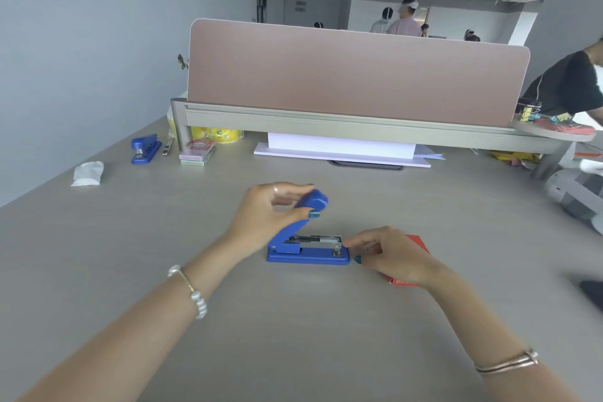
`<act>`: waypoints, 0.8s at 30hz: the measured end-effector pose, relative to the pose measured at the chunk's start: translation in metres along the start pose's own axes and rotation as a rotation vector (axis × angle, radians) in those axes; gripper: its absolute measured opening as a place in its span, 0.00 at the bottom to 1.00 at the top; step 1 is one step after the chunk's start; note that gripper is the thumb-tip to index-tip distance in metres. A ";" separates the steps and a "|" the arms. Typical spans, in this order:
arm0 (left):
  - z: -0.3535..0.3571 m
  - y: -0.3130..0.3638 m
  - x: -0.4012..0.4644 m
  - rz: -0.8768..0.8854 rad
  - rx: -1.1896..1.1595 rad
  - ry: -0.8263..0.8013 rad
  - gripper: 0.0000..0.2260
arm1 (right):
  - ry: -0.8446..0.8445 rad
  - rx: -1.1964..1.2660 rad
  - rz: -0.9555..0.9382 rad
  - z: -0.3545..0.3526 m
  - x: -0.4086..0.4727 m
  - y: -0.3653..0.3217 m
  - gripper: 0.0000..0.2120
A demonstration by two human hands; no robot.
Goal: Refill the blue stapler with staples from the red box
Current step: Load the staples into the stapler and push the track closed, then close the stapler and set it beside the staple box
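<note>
The blue stapler (306, 253) lies on the grey desk in the middle, its base flat and its top arm swung up and open. My left hand (270, 212) grips the raised top arm near its tip. The metal staple channel (318, 240) lies bare under it. My right hand (391, 254) rests at the stapler's front end, fingertips touching the channel's tip. Whether it pinches staples I cannot tell. The red box (414, 245) lies on the desk under and behind my right hand, mostly hidden.
A second blue stapler (145, 148) and a stack of small boxes (197, 153) sit far left near a pink divider (355, 75). A crumpled white tissue (88, 173) lies left. White paper (339, 148) lies under the divider. A person stands at the far right.
</note>
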State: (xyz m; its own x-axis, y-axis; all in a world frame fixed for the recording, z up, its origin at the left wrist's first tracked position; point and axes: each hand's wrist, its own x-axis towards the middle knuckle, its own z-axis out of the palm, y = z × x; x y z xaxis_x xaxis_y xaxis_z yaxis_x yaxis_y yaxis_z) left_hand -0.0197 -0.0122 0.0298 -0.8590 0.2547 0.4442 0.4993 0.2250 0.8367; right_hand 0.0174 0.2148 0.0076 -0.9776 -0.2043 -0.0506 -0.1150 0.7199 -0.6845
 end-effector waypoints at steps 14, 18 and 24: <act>0.028 -0.014 -0.007 0.065 0.346 -0.278 0.14 | 0.075 -0.051 0.033 0.002 0.003 0.003 0.21; 0.033 -0.020 -0.012 0.088 0.365 -0.250 0.14 | 0.078 -0.042 0.040 0.002 0.003 0.003 0.20; 0.038 -0.026 -0.009 0.094 0.456 -0.308 0.13 | 0.082 -0.036 0.029 0.003 0.002 0.002 0.18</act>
State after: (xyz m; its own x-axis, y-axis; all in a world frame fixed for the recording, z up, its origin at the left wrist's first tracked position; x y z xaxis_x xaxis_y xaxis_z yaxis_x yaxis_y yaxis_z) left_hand -0.0202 0.0152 -0.0080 -0.7701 0.5407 0.3385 0.6290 0.5553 0.5440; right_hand 0.0160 0.2144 0.0041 -0.9916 -0.1287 -0.0092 -0.0910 0.7483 -0.6571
